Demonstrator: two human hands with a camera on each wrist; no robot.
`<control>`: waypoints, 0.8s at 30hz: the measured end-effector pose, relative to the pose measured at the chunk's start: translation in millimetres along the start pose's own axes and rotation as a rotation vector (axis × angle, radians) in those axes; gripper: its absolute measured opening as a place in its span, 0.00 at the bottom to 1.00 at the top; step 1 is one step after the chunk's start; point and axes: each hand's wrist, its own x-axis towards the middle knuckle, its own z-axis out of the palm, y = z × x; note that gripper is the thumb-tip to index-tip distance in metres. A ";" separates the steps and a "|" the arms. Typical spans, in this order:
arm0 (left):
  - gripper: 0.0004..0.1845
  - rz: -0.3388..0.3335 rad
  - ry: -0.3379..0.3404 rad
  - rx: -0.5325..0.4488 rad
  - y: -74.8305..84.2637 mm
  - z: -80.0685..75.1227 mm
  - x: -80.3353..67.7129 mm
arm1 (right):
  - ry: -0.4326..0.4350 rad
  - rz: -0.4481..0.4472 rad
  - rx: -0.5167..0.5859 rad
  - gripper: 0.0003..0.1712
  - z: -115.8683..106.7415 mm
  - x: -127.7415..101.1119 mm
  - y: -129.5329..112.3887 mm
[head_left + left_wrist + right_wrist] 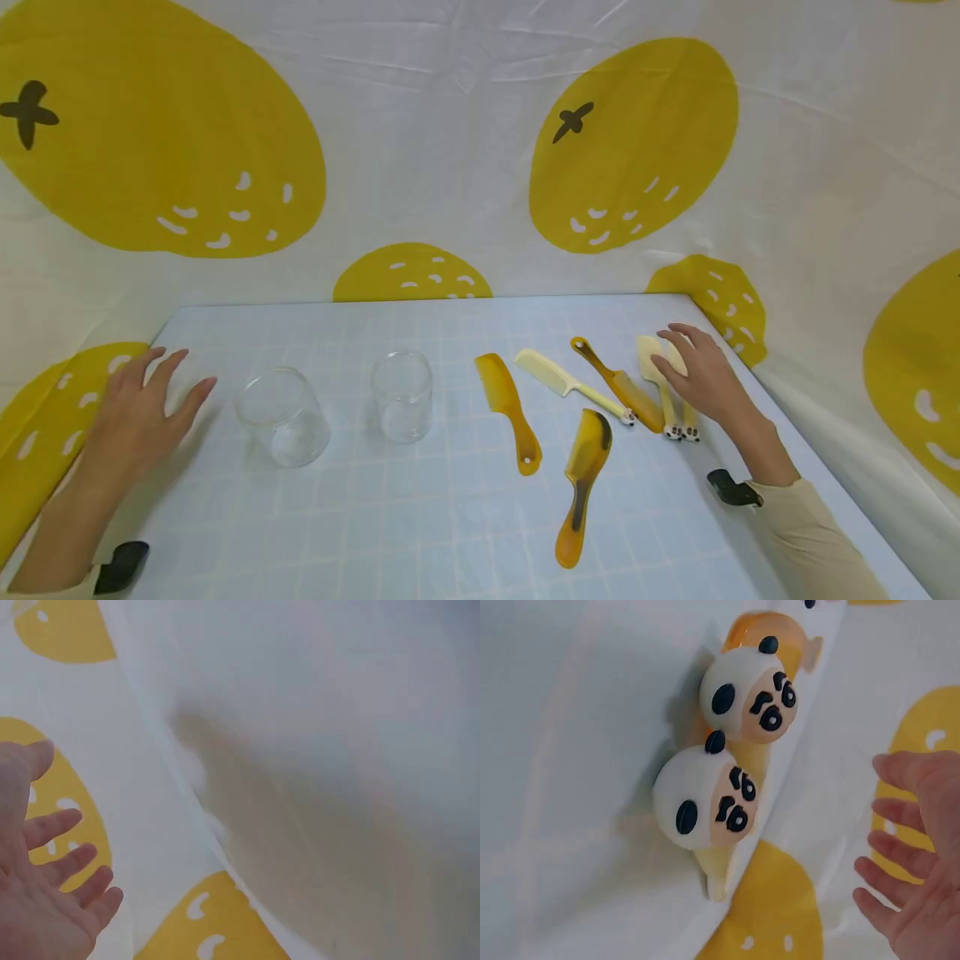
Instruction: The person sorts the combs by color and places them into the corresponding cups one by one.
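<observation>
My left hand [138, 421] hovers at the table's left side, fingers spread and thumb toward a clear glass cup [281, 421]; it holds nothing. In the left wrist view the same hand [52, 862] shows loose, extended fingers. Over two cream combs [649, 358] at the right, my right hand [705, 371] hangs with relaxed fingers and partly covers them. Panda heads [705, 799] cap the ends of their handles in the right wrist view, where the right hand [922, 847] appears apart from them with nothing in its grasp.
A second clear glass cup [402, 400] stands right of the first. Between cups and right hand lie an amber comb [507, 412], a cream panda-handled comb [573, 386], another amber comb [618, 383] and a dark-streaked amber comb [585, 483]. Fruit-printed white cloth [435, 150] hangs behind the table.
</observation>
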 end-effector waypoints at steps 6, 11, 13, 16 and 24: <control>0.29 -0.028 0.093 -0.094 22.2 -0.5 -2.6 | 0.072 -0.038 0.014 0.20 2.5 6.8 -14.1; 0.27 -0.054 0.112 -0.203 38.2 1.6 -3.8 | 0.095 -0.044 0.053 0.18 4.1 9.6 -24.3; 0.27 -0.048 0.127 -0.238 43.1 2.6 -4.9 | 0.097 -0.039 0.062 0.18 5.0 10.6 -28.5; 0.25 -0.028 0.165 -0.267 48.9 3.0 -7.8 | 0.100 -0.028 0.082 0.19 5.9 12.8 -35.6; 0.19 0.034 0.266 -0.384 65.3 0.5 -17.9 | 0.110 -0.050 0.137 0.20 8.0 20.0 -56.1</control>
